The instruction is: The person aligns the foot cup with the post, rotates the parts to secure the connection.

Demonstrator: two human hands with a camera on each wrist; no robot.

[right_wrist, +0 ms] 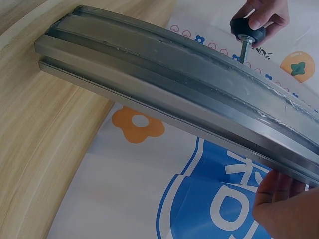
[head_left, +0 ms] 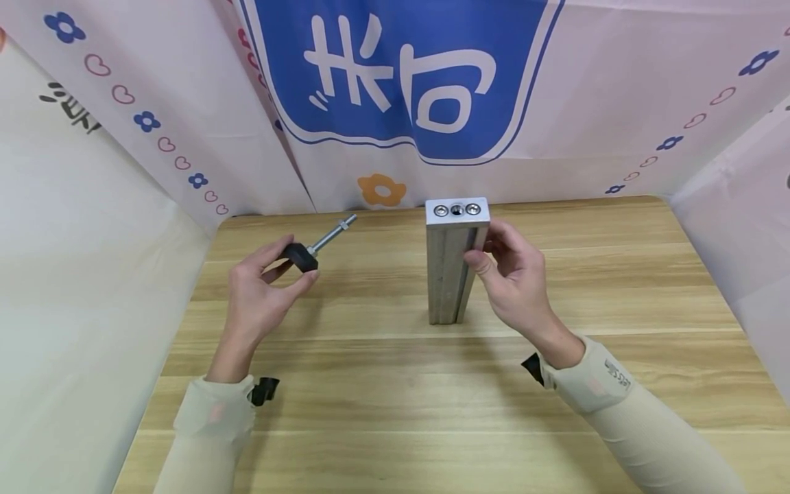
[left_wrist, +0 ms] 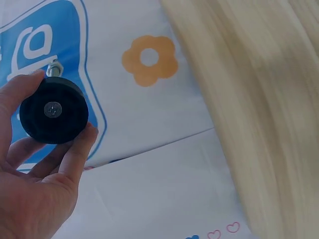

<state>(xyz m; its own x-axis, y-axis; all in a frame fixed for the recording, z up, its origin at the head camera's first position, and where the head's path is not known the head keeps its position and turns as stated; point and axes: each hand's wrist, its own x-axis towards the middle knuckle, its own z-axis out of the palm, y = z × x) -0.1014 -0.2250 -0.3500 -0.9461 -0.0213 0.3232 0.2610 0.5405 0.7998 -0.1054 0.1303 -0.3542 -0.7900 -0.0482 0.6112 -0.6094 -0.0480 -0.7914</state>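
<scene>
My left hand (head_left: 256,295) holds a leveling foot (head_left: 301,258) by its round black base, thumb on one side and fingers on the other. Its threaded stud (head_left: 330,237) points up and away to the right, with a nut near the tip. In the left wrist view, a cross-head screw (left_wrist: 53,109) sits in the middle of the base's underside. An aluminium profile (head_left: 446,274) with grooved sides stands upright on the table, gripped near its top by my right hand (head_left: 515,281). Its end plate (head_left: 457,220) carries two screws with a hole between them.
The wood-grain table (head_left: 382,398) runs back to a printed white cloth (head_left: 574,123) hanging behind it. More pale cloth (head_left: 68,288) closes in the left side. The profile stands near the table's back edge, right of the leveling foot.
</scene>
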